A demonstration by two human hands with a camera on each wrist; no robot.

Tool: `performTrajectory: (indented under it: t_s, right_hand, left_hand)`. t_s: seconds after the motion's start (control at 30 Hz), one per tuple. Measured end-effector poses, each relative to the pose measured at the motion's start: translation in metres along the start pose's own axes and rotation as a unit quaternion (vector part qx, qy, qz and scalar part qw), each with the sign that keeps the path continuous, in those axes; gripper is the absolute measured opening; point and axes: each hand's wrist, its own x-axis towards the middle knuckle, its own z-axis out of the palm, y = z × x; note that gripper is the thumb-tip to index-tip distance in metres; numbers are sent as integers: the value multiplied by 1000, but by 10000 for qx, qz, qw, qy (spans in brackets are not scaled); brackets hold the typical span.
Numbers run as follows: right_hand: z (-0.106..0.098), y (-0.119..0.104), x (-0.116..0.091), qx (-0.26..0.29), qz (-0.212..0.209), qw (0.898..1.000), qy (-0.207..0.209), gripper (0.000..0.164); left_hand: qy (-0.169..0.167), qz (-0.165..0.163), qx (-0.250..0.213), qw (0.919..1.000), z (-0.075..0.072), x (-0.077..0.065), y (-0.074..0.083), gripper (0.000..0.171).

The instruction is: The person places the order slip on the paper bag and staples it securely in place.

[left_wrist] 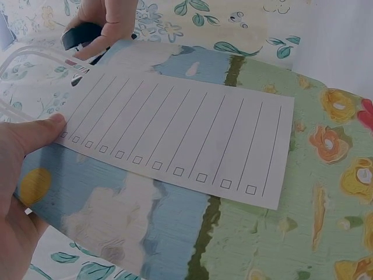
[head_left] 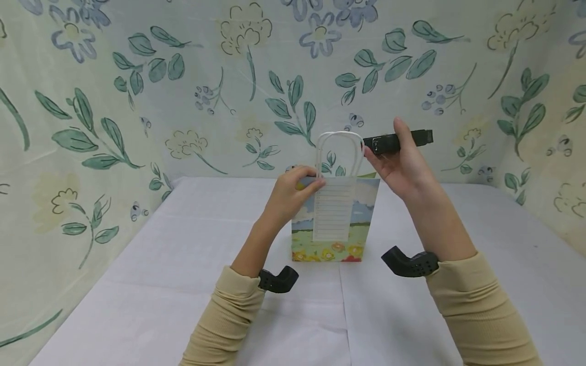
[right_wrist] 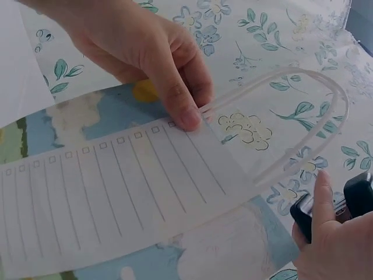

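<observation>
A person's left hand is pinching a lined checklist sheet against the top of a flower-painted paper bag, which is standing upright on a white-covered table. The right hand is gripping a black stapler just beside the bag's white looped handles; floral fabric is hanging behind.

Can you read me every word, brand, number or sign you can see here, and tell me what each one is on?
No readable words, brands or numbers anywhere.
Paper: only ruled lines and a row of small square boxes.
Bag: a painted picture of flowers and sky; no lettering shows.
Stapler in the right hand: too small and dark to tell whether anything is marked on it.
</observation>
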Motion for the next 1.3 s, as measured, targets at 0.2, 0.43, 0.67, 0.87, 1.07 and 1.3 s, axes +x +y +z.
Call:
performTrajectory:
  t_s: [0.2, 0.43, 0.67, 0.87, 1.07, 1.3]
  right_hand:
    - [-1, -5, 2, 1833, 467, 9817, 202, 51]
    - [-6, -5, 0, 2016, 614, 9772, 276, 62]
    - [-2, 3, -1, -655, -77, 9974, -277, 34]
    - [6, 5, -1, -1543, -478, 9862, -357, 29]
    - [10, 8, 1, -1875, -705, 9796, -147, 37]
    - [12, 14, 4, -2482, -806, 9653, 126, 53]
  left_hand:
    - [-21, 23, 0, 10000, 0, 0, 0, 22]
    - [-34, 85, 74, 9999, 0, 0, 0, 23]
    - [-32, 87, 117, 9999, 0, 0, 0, 23]
    - [-39, 61, 170, 9998, 0, 1, 0, 23]
    - [-36, 10, 170, 9998, 0, 1, 1, 23]
    - [-41, -35, 138, 9999, 0, 0, 1, 22]
